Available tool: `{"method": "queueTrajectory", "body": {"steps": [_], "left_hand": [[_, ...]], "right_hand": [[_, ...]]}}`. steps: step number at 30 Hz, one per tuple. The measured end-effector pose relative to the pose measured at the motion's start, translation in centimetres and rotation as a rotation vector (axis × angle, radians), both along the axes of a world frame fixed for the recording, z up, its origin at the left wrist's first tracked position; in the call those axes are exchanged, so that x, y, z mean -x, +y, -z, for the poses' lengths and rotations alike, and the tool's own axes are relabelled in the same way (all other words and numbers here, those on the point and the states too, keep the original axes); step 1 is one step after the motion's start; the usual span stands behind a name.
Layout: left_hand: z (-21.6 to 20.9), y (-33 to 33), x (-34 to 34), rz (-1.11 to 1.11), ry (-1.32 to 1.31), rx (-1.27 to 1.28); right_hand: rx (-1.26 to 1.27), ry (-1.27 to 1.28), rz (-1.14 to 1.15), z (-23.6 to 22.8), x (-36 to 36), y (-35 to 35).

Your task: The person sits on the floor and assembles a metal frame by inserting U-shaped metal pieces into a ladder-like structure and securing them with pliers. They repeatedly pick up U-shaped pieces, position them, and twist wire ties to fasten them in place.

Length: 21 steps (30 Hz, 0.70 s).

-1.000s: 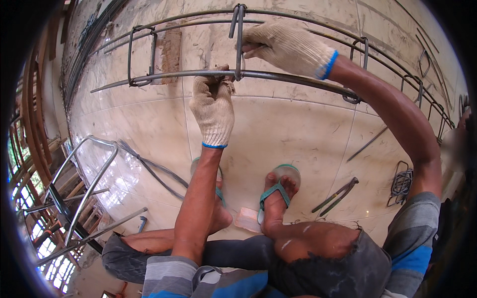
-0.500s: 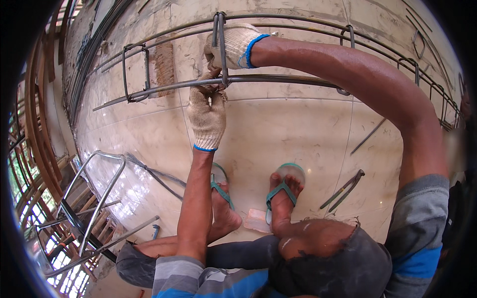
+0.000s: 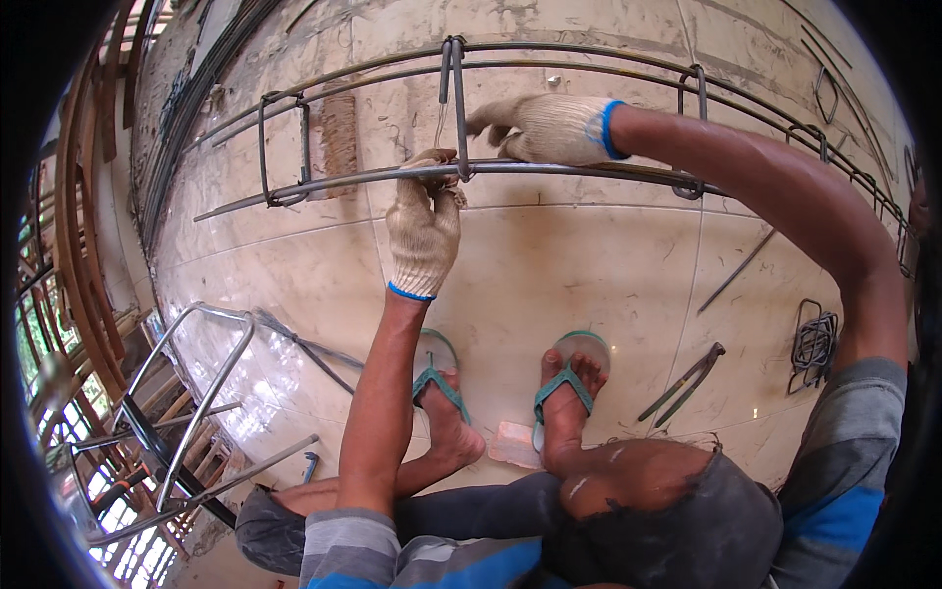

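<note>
A long rebar cage [image 3: 363, 177] of steel bars and square stirrups crosses the floor in front of me. My left hand [image 3: 424, 228], in a cream knitted glove with a blue cuff, is closed round the near lower bar beside an upright stirrup [image 3: 459, 108]. Its fingertips lie over the bar; any tie wire in them is too small to make out. My right hand [image 3: 554, 130], gloved alike, is inside the cage just right of that stirrup. Its fingers point left, apart and holding nothing visible. A thin wire [image 3: 441, 128] rises near the stirrup.
Pincers [image 3: 684, 383] and a short rod [image 3: 736, 273] lie right of my sandalled feet, with a stack of stirrups [image 3: 812, 346] farther right. A brick piece [image 3: 514, 445] sits between my feet. A metal tube frame [image 3: 231, 348] and dark wire bundle [image 3: 304, 346] are at left.
My right hand has drawn away to the right from the joint, its fingers opening out. My left hand stays at the bar. The view has shifted slightly, uncovering the stirrup stack.
</note>
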State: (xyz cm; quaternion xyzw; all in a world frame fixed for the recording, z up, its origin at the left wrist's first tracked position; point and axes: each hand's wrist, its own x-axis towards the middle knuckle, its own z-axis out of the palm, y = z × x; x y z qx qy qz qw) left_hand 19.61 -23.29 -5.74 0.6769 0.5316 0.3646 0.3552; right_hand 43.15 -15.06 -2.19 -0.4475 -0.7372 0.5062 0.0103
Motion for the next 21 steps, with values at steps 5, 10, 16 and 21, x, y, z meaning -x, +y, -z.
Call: {"method": "queueTrajectory", "body": {"steps": [5,10,16,21], "left_hand": [[0.7,0.6,1.0,0.072,0.125,-0.038],[0.4,0.8,1.3,0.086,0.06,0.012],[0.3,1.5,1.6,0.078,-0.118,0.11],[0.5,1.3,2.3,0.096,-0.102,0.082]], "right_hand": [[0.444,0.205,0.025,1.2,1.0,0.6],[0.212,0.265,-0.098,4.6,2.4,1.8],[-0.644,0.018,-0.379,2.9,1.2,2.0],[-0.627,-0.166,-0.366,-2.4,-0.2,0.3]]}}
